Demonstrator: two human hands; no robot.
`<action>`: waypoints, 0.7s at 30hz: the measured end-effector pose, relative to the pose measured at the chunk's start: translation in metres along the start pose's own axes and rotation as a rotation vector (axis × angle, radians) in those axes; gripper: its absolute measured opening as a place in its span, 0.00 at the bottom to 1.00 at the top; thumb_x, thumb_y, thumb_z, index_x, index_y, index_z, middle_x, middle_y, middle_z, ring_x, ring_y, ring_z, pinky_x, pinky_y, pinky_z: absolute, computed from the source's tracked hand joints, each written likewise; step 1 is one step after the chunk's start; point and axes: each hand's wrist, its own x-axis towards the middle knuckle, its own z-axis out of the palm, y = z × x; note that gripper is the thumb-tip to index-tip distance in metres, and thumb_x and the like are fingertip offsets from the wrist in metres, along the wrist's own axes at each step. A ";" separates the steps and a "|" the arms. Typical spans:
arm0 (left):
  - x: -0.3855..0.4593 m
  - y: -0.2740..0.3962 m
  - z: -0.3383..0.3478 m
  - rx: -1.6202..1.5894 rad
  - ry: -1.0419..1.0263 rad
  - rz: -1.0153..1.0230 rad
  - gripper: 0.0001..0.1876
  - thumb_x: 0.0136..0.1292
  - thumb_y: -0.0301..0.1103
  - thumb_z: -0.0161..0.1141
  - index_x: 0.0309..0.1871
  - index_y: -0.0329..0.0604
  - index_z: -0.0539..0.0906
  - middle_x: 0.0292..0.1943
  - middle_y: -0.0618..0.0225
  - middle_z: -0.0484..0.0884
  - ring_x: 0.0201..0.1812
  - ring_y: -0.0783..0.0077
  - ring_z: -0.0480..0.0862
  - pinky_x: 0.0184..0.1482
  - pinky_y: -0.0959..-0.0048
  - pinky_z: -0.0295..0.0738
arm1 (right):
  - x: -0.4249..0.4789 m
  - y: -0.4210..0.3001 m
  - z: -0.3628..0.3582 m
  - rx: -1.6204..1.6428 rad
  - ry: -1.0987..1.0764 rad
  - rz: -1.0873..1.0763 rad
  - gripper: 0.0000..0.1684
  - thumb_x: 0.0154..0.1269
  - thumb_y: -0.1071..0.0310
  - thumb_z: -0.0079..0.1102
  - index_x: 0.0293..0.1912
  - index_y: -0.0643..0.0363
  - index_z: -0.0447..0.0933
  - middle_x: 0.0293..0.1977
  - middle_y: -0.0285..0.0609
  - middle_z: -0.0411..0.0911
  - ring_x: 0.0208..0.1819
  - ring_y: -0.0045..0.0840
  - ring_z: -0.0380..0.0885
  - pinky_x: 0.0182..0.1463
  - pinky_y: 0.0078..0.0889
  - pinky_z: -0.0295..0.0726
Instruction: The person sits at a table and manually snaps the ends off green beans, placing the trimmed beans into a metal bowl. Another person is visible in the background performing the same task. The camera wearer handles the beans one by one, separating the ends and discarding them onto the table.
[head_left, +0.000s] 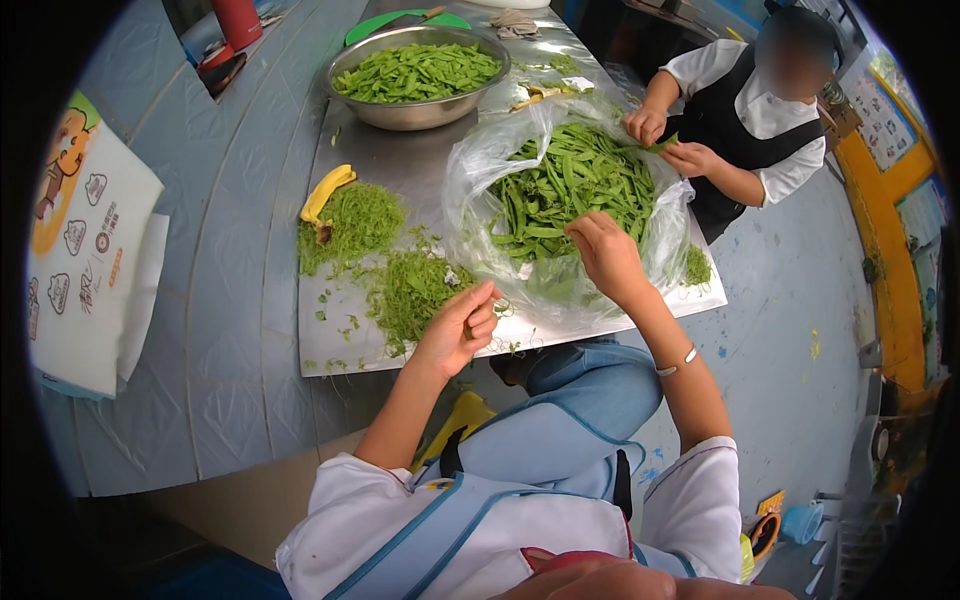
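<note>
A clear plastic bag (474, 176) stands open on the metal table, filled with snow pea pods (574, 176). My right hand (609, 253) is over the bag's near side, fingertips pinched together against the pods; whether a pod is between them is hidden. My left hand (459, 324) hangs above the table's near edge, thumb and fingers curled in, and I cannot tell if something small is in it. Just beyond that hand lies a heap of green strings and trimmings (411, 296). A second heap of trimmings (364, 217) lies farther off, with a banana peel (328, 191) on its left side.
A steel bowl (420, 114) of pea pods stands at the back, before a green board (360, 31) with a knife. At right, a person (750, 127) holds a pod (663, 144) in both hands. A printed bag (97, 247) is on the covered table at left.
</note>
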 end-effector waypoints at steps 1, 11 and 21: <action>0.001 0.005 0.007 0.059 0.022 0.035 0.11 0.70 0.43 0.56 0.36 0.46 0.76 0.21 0.80 0.67 0.21 0.87 0.67 0.17 0.87 0.56 | 0.002 -0.005 -0.002 0.067 -0.019 0.073 0.09 0.52 0.77 0.54 0.36 0.60 0.77 0.39 0.44 0.75 0.44 0.39 0.74 0.43 0.39 0.75; -0.008 0.010 0.013 0.197 0.041 0.152 0.12 0.71 0.41 0.53 0.32 0.45 0.74 0.16 0.83 0.57 0.15 0.88 0.56 0.15 0.86 0.49 | 0.011 0.021 0.066 -0.337 -0.003 0.029 0.03 0.53 0.74 0.55 0.30 0.59 0.74 0.33 0.44 0.73 0.41 0.37 0.74 0.39 0.36 0.77; 0.004 0.031 0.029 0.510 0.362 0.467 0.19 0.69 0.42 0.58 0.53 0.36 0.81 0.22 0.77 0.73 0.16 0.91 0.60 0.18 0.85 0.50 | 0.018 -0.103 0.022 -0.389 0.133 -0.378 0.14 0.48 0.72 0.55 0.38 0.64 0.74 0.28 0.40 0.71 0.34 0.30 0.72 0.39 0.32 0.72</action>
